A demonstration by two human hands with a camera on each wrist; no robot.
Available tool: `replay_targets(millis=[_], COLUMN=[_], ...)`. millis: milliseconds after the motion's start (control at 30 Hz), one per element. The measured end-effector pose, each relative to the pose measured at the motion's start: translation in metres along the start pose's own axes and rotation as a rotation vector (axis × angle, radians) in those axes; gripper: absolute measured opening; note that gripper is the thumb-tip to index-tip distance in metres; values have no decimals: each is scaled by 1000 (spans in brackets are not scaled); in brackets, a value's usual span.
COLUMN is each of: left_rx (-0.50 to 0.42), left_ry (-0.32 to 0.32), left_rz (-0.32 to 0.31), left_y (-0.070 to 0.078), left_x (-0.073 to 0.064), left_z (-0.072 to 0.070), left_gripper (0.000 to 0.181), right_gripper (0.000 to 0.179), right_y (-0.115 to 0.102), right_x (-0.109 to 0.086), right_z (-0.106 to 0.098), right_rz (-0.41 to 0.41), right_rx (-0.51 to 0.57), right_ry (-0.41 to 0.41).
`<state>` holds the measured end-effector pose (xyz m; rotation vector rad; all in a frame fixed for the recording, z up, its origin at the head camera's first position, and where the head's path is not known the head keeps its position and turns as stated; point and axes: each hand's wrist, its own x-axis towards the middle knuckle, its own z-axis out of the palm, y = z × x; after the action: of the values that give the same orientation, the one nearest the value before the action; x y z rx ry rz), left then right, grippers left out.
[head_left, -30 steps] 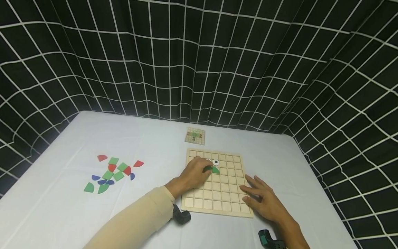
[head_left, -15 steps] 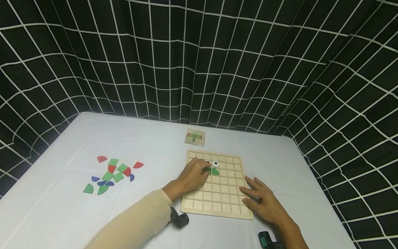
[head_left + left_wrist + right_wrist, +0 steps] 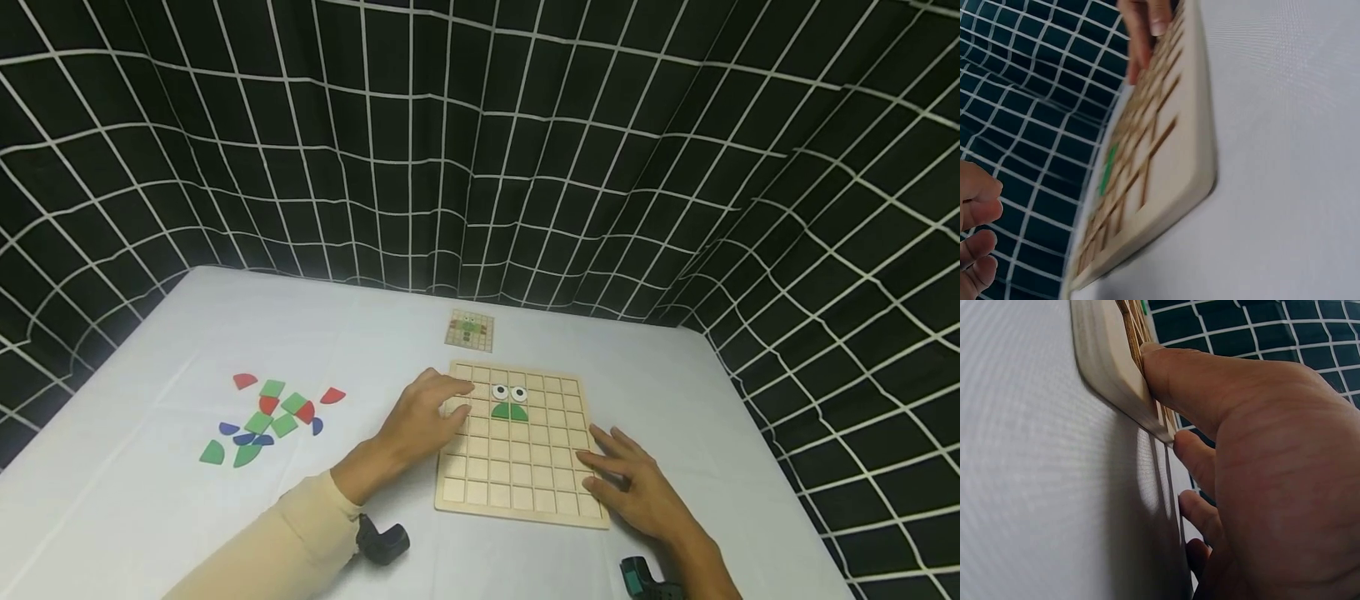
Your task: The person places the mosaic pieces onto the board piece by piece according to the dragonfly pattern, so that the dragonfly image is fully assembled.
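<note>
A square wooden grid board lies on the white table. Two round eye pieces sit side by side in its upper cells. Right below them, two green quarter-circle pieces together form a half-round. My left hand hovers over the board's left edge with thumb and fingers apart and nothing between them. At the board's right edge rests my right hand, fingers spread; in the right wrist view its thumb touches the board's rim.
Loose red, green and blue pieces lie scattered, some overlapping, on the left of the table. Behind the board is a small picture card showing a coloured figure on a grid. A black gridded curtain surrounds the table.
My left hand has let go of the left green quarter-circle and moved left, uncovering both eyes and both green pieces. The right hand has stayed in place.
</note>
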<state>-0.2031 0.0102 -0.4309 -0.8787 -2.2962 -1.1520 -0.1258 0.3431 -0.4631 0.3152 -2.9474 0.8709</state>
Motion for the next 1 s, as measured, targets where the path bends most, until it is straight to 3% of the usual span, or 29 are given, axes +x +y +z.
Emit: replay_targets(millis=[200,533,667,1000], left_rx=[63,165,147,144], left_ry=[91,238,286,325], left_rz=[24,9,29,6], left_y=[-3,-23,-27,-35], left_x=[-11,-44,-51,-76], left_z=[-33,-83,-97,-123], left_gripper=[27,33,36,35], right_gripper=[37,36,36,35], right_y=[2,1,1,1], right_x=[1,1,1,-1], right_z=[0,0,-1,1], right_rz=[3,8,6,11], right_rx=[10,8,8,10], right_ry=[6,-2,5,1])
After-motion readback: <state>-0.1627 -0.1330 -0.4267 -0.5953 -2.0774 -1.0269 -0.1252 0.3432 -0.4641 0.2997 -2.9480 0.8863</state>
